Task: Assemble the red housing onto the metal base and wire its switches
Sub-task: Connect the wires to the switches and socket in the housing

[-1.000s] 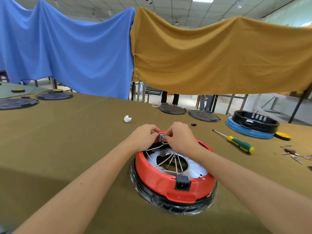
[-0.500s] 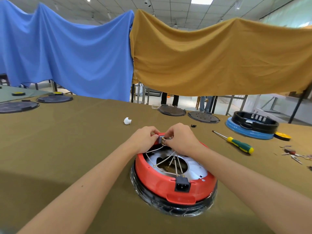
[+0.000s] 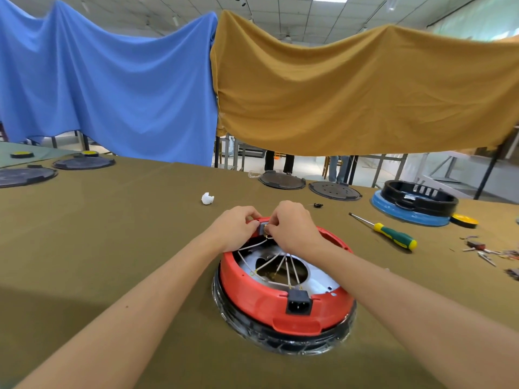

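The round red housing (image 3: pixel 269 307) sits on a metal base (image 3: pixel 317 279) in front of me, over a black ring wrapped in clear film. A black power socket (image 3: pixel 298 304) faces me on its near wall. Several white wires (image 3: pixel 276 266) fan from the socket side across the open centre to the far rim. There a small grey switch (image 3: pixel 264 228) sits between my hands. My left hand (image 3: pixel 236 228) pinches the switch from the left. My right hand (image 3: pixel 292 228) pinches a wire end against it from the right.
A green-and-yellow screwdriver (image 3: pixel 389 234) lies to the right. Small metal terminals (image 3: pixel 488 252) are scattered at the right edge. A black housing on a blue ring (image 3: pixel 415 202) stands far right, dark round plates (image 3: pixel 282 181) behind, a white scrap (image 3: pixel 207 198) beyond my hands.
My hands have stayed at the far rim with only small finger movements on the switch and wire. The view has tilted slightly upward.
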`<action>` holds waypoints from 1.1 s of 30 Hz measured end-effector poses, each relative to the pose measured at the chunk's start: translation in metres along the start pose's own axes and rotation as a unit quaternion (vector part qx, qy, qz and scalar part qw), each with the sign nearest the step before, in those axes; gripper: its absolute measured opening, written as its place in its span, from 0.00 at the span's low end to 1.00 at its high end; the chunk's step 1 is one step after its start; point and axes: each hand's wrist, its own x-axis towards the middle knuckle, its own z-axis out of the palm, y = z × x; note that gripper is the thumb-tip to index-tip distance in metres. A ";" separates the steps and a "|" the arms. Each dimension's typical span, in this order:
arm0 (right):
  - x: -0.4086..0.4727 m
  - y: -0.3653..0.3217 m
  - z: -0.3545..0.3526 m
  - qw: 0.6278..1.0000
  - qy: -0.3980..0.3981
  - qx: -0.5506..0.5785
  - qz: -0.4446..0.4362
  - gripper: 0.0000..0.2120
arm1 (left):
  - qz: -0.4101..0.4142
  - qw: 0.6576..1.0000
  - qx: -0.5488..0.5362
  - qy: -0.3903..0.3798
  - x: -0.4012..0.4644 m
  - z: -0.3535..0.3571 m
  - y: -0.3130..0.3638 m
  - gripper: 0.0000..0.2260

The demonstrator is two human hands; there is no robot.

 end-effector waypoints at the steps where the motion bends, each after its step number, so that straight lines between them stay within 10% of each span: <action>1: 0.000 0.001 -0.001 1.000 -0.006 0.009 0.002 0.08 | 0.000 1.000 0.001 0.000 0.000 0.000 0.000 0.10; 18: -0.007 0.023 -0.022 0.998 -0.024 0.038 0.039 0.05 | 0.139 0.972 0.179 -0.055 0.001 -0.005 0.015 0.07; 33: -0.006 0.032 -0.017 0.991 -0.031 0.123 0.051 0.06 | 0.145 0.981 0.127 -0.034 0.001 -0.001 0.016 0.03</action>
